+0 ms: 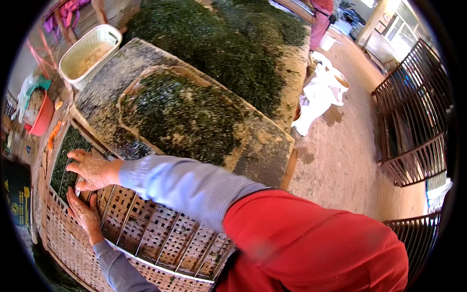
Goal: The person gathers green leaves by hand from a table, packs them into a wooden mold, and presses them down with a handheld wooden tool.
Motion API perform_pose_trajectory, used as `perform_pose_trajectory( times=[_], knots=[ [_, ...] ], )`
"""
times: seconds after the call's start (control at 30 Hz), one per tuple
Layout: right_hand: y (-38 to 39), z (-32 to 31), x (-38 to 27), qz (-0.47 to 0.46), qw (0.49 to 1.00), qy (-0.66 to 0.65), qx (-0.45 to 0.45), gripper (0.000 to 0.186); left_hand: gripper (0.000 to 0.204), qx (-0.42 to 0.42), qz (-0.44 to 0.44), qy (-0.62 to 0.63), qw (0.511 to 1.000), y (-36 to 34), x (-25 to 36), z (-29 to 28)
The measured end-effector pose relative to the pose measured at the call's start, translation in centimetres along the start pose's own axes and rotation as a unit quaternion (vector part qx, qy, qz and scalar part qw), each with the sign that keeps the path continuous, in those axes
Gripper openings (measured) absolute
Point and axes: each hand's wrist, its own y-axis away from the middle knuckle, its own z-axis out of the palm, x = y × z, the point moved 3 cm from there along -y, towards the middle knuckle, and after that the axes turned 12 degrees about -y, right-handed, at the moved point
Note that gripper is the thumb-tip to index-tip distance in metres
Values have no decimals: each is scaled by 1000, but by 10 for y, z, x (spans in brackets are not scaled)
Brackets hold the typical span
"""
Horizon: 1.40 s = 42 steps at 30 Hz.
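Note:
My right hand (93, 170) reaches far across to the left, fingers spread and bent over a patch of dark green shredded material (73, 144) at the far-left end of a slatted frame (160, 238). Just nearer, my left hand (86, 215) has its fingers stretched out beside the frame's end, close to the green patch. Neither hand visibly holds anything, though some fingertips are partly hidden. Thin parallel bars divide the frame into several strips. Through them shows a woven bamboo mat (58, 221), with green specks on it towards the right.
Behind the frame stands a table (258, 165) strewn with green shreds, with a larger green heap (209, 44) beyond. A pale plastic basket (109, 36) and red basin (43, 114) are at left. White sacks (318, 90), slatted racks (413, 112) and another person (321, 24) are right.

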Motion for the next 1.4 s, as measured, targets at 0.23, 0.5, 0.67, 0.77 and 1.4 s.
perform_pose_trajectory(
  times=[0.23, 0.5, 0.67, 0.77, 1.4],
  knots=[
    [169, -237, -45, -8, 935, 232, 268, 53, 69, -23, -30, -40, 998, 11, -28, -3],
    [410, -467, 104, 501, 732, 299, 352, 96, 54, -18, -61, 236, 970, 68, 71, -10],
    [352, -514, 132, 482, 787, 330, 200, 89, 37, -3, -18, 80, 997, 109, 165, -75],
    [347, -544, 171, 492, 799, 312, 152, 74, 38, -27, -59, 68, 996, 129, 194, -104],
    [246, -592, 28, 55, 992, 52, 105, 15, 22, -20, 6, 163, 986, 29, 340, -200]
  ],
)
